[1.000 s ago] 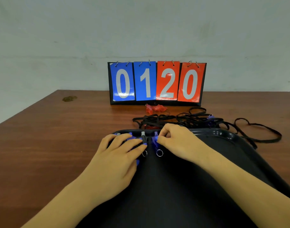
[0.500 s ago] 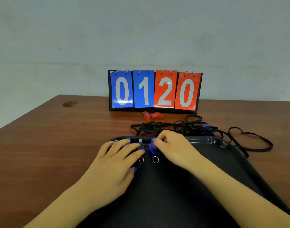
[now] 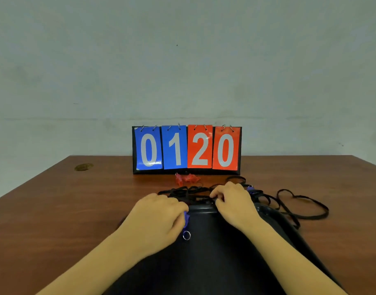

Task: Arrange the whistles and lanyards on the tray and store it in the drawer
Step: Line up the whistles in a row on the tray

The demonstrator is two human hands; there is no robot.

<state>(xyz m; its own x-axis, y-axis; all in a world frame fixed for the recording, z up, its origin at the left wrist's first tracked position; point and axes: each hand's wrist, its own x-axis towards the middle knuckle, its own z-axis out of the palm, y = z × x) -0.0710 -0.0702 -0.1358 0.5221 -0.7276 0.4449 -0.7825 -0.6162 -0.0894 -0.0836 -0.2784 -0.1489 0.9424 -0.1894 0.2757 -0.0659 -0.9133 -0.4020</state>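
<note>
A black tray lies on the wooden table in front of me. My left hand rests curled over the blue whistles at the tray's far left; only one blue whistle with its metal ring shows beside my fingers. My right hand is at the tray's far rim, fingers pinched at the tangled black lanyards lying just beyond it. Another blue whistle peeks out among the lanyards to the right. Two red whistles lie further back.
A flip scoreboard reading 0120 stands at the back of the table against the wall. More lanyard loops trail over the table to the right of the tray. A small stain marks the far left.
My right hand has left the blue whistles and moved forward to the lanyards at the tray's rim. My left hand has closed over the whistles. The camera has tilted upward.
</note>
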